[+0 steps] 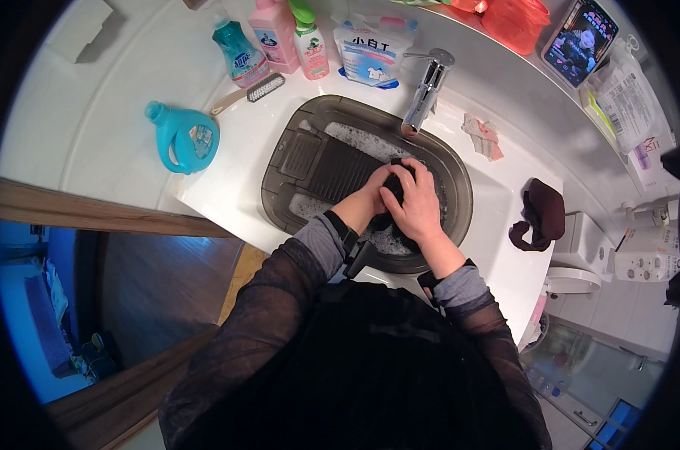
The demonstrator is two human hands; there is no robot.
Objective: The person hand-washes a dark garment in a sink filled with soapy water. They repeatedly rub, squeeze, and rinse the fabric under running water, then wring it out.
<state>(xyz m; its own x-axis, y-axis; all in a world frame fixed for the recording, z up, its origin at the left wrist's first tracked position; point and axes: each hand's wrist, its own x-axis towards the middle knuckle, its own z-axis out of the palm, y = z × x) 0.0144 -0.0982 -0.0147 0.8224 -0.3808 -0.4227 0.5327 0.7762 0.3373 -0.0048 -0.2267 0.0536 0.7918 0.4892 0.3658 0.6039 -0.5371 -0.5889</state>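
Note:
A grey plastic basin (464, 197) with a built-in washboard (340, 171) stands in the white sink. Foamy water (368, 140) lies around the ridges. Over the basin's right half, both hands grip a wet black cloth (381, 221), probably a garment. My left hand (374, 190) is on its left side, fingers partly hidden behind the cloth and the other hand. From the right, my right hand (417, 199) curls its fingers over the top of the same cloth. Some of the cloth trails down into the suds, and its full shape is hidden.
A chrome faucet (427, 93) reaches over the basin's far edge. Left are a scrub brush (261, 89) and a teal detergent jug (188, 138); bottles (312, 50) and a detergent pouch (374, 53) line the back. Right lie a small rag (482, 136) and a maroon cloth (545, 211). A phone (581, 42) leans on the ledge.

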